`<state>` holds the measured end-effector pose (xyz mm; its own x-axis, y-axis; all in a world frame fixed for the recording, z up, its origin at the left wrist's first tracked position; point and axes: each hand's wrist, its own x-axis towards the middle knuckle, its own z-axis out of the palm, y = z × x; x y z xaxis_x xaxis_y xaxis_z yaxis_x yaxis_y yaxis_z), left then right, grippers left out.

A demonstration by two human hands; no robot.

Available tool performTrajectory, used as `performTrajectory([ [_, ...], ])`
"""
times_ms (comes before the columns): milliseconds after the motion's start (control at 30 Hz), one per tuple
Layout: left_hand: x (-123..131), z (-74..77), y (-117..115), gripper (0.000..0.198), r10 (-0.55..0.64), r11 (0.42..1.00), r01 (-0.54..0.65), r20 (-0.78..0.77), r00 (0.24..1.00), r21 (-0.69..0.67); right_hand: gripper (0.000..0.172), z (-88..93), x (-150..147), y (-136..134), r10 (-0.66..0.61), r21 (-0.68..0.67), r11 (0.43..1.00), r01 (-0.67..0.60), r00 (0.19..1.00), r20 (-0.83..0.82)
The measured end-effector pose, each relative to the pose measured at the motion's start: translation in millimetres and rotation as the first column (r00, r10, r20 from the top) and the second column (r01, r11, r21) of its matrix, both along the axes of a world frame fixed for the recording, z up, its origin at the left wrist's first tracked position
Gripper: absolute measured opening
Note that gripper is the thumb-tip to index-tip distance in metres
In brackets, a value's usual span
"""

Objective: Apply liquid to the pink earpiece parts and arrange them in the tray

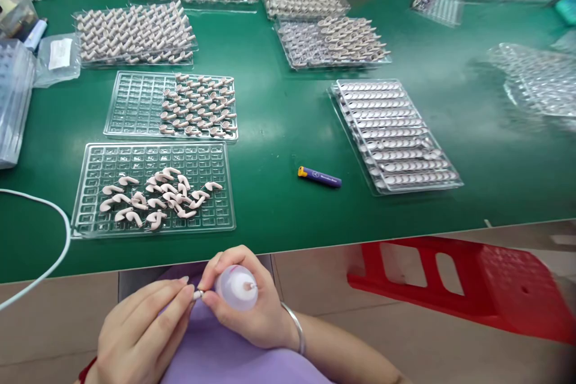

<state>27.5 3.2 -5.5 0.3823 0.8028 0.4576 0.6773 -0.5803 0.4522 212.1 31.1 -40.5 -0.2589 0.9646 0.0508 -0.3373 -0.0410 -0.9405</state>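
- Right hand (252, 306): fingers curled around bottle (234, 291); thumb and forefinger pinch small part (197, 294).
- Left hand (144, 327): fingertips nearly closed, grasping the small part, left of bottle.
- Tray (211, 162): beyond bottle, leftward, bearing loose pieces (169, 188).

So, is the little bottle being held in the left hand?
No, the bottle sits in the right hand, whose wrist wears a silver bracelet.
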Motion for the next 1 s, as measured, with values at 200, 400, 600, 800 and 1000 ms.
performTrajectory([
  [200, 2.4, 3.0, 2.9, 0.022, -0.005, 1.0, 0.005, -0.003, 1.0, 0.005, 0.032, 0.1, 0.1, 0.8, 0.004, -0.009, 1.0, -0.004, 1.0, -0.017],
  [400, 2.4, 2.1, 1.2, 0.023, 0.008, 1.0, -0.008, 0.001, 1.0, 0.012, 0.032, -0.1, -0.7, 0.3, -0.003, -0.009, 1.0, 0.002, 1.0, -0.014],
  [600, 1.7, 1.2, 0.0, 0.022, 0.011, 1.0, -0.011, -0.008, 1.0, 0.012, 0.032, 1.4, 0.1, 0.8, -0.002, -0.005, 1.0, 0.002, 1.0, -0.001],
  [800, 3.0, 2.0, 2.9, 0.02, -0.01, 1.0, 0.01, -0.018, 1.0, 0.028, 0.032, 0.7, 0.4, 0.9, 0.0, -0.01, 1.0, 0.0, 1.0, -0.013],
  [1000, 1.0, 3.4, 2.6, 0.021, -0.039, 0.999, 0.039, -0.041, 0.998, 0.016, 0.033, -1.1, -0.8, 0.0, 0.005, -0.024, 1.0, -0.006, 0.997, -0.08],
])
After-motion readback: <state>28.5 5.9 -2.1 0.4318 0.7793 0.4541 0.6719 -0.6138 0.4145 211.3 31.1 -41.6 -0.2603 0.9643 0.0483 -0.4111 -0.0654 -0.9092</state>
